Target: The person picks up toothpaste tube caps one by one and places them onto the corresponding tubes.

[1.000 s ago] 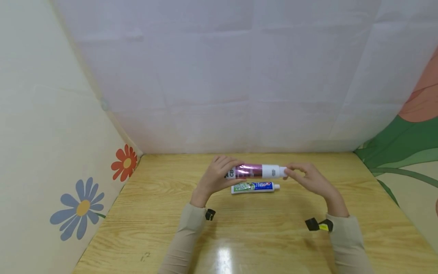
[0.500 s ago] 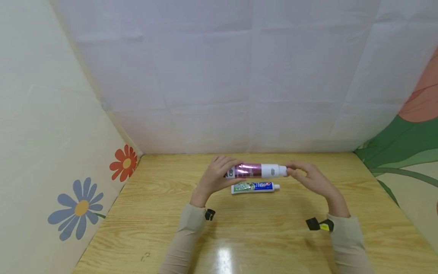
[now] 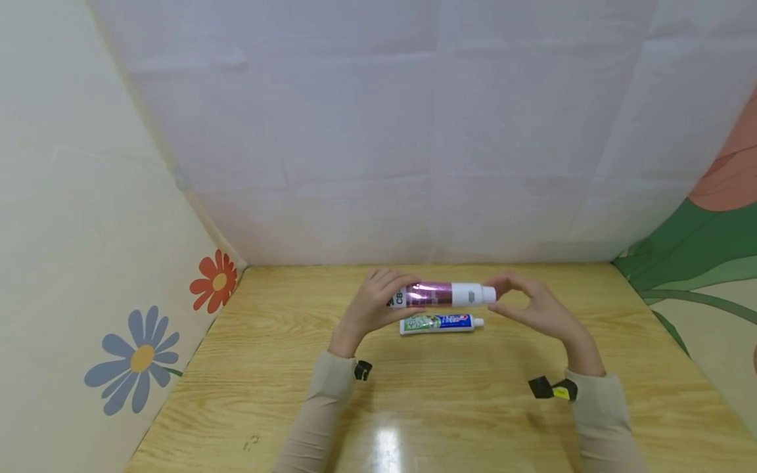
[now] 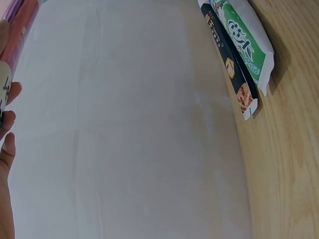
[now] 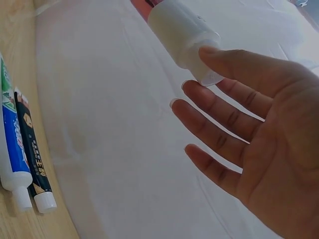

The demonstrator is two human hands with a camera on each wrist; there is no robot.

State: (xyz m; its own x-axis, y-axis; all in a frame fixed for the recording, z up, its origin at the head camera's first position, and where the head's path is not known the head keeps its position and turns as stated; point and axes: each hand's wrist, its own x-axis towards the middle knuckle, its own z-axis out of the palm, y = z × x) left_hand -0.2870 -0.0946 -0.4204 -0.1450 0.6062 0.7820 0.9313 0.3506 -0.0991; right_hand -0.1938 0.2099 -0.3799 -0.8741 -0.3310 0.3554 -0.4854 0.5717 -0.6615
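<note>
My left hand (image 3: 372, 305) grips the printed end of a toothpaste tube (image 3: 434, 295) with a shiny pink body and a white front section. The tube is held level above the table, its white cap (image 3: 488, 295) pointing right. At that cap, my right hand (image 3: 538, 312) pinches with thumb and forefinger. The right wrist view shows the thumb (image 5: 244, 67) lying on the cap and the other fingers spread out below. Underneath lies a green, blue and white toothpaste tube (image 3: 440, 324). Alongside it lies a black toothpaste tube (image 5: 35, 154), hidden in the head view.
The wooden table (image 3: 461, 401) meets a white cloth backdrop (image 3: 378, 164) at its far edge. Walls painted with flowers stand on both sides. Small black devices are strapped at both wrists, over beige sleeves (image 3: 600, 407).
My right hand's thumb and forefinger have spread wider and shifted left around the cap, after sitting closer together at its tip. My left hand and the held tube stay almost still.
</note>
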